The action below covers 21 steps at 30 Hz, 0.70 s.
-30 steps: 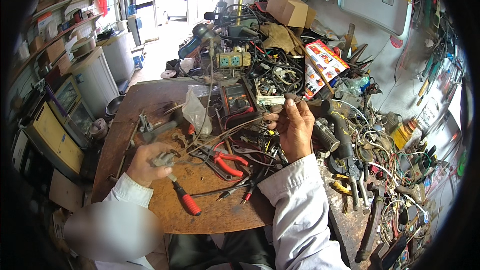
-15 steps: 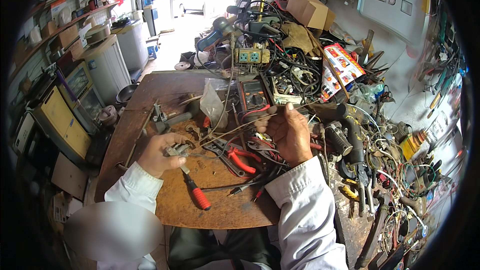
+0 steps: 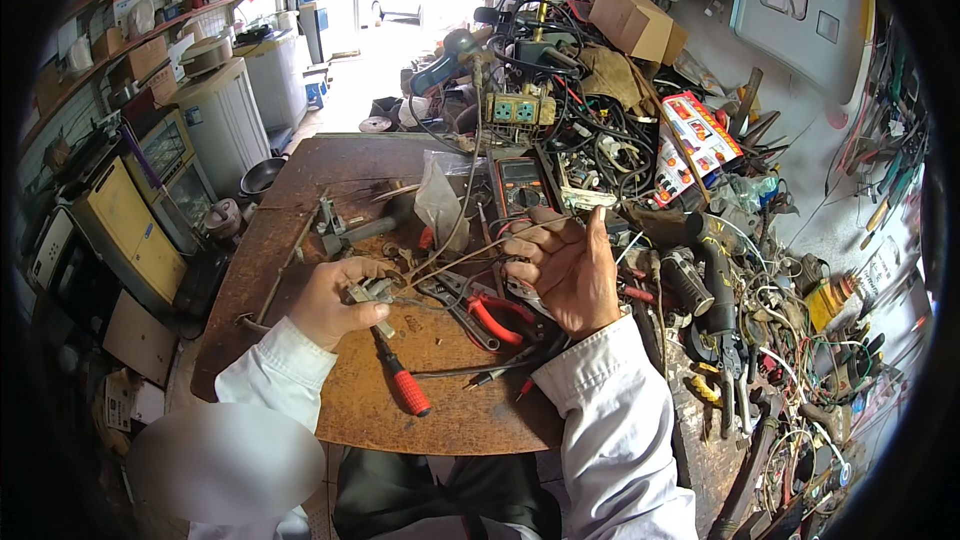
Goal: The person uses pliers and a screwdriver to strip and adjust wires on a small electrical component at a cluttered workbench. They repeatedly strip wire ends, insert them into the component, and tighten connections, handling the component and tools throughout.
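My left hand (image 3: 335, 302) is closed on a small grey metal piece (image 3: 372, 292), pinched between thumb and fingers. From this piece thin brown wire (image 3: 465, 259) stretches up to the right, across the fingers of my right hand (image 3: 562, 275). That hand is palm-up, its thumb raised apart from the loosely bent fingers. A red-handled screwdriver (image 3: 405, 385) lies on the wooden table (image 3: 345, 415) just below my left hand. Between the hands lie red-handled pliers (image 3: 490, 318) among other tools and leads. What the left fingers cover of the piece is hidden.
Beyond my hands are a multimeter (image 3: 522, 185), a clear plastic bag (image 3: 440, 202) and a small vise-like metal tool (image 3: 345, 232). Tangled cables, power tools and a cardboard box (image 3: 632, 22) crowd the right side and back. An angle grinder (image 3: 712, 275) lies at the right.
My right hand has turned more palm-up, and its thumb now stands away from the wire. My left hand still grips the metal piece. The whole view has shifted slightly.
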Tool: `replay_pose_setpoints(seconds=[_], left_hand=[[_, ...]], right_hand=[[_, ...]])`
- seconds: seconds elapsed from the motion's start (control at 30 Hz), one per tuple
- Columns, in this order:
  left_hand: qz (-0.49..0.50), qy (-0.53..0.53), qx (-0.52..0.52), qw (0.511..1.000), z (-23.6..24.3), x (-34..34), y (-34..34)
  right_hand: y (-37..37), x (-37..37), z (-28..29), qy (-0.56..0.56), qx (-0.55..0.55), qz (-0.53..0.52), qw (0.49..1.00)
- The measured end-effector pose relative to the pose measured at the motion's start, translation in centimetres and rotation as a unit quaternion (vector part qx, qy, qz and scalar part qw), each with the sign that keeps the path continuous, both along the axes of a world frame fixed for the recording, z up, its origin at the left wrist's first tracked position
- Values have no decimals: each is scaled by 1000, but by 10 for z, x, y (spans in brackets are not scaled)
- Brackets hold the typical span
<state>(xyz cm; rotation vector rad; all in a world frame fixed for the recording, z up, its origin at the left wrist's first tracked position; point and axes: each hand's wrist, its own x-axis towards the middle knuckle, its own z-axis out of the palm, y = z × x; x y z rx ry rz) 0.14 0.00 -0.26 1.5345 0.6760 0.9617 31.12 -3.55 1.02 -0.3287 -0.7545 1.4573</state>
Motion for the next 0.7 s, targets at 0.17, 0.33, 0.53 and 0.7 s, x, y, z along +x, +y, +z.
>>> replay_pose_setpoints(seconds=[0.17,0.33,0.53,0.7], left_hand=[[-3,8,19,1000,-9,1,3],[-3,49,32,998,-6,-1,2],[-2,75,52,996,-3,2,1],[7,79,64,995,-2,1,0]], right_hand=[[-1,-5,1,58,9,31,998],[4,-2,-7,102,3,42,994],[2,0,-7,104,-24,7,994],[1,-6,-2,93,-20,-7,995]])
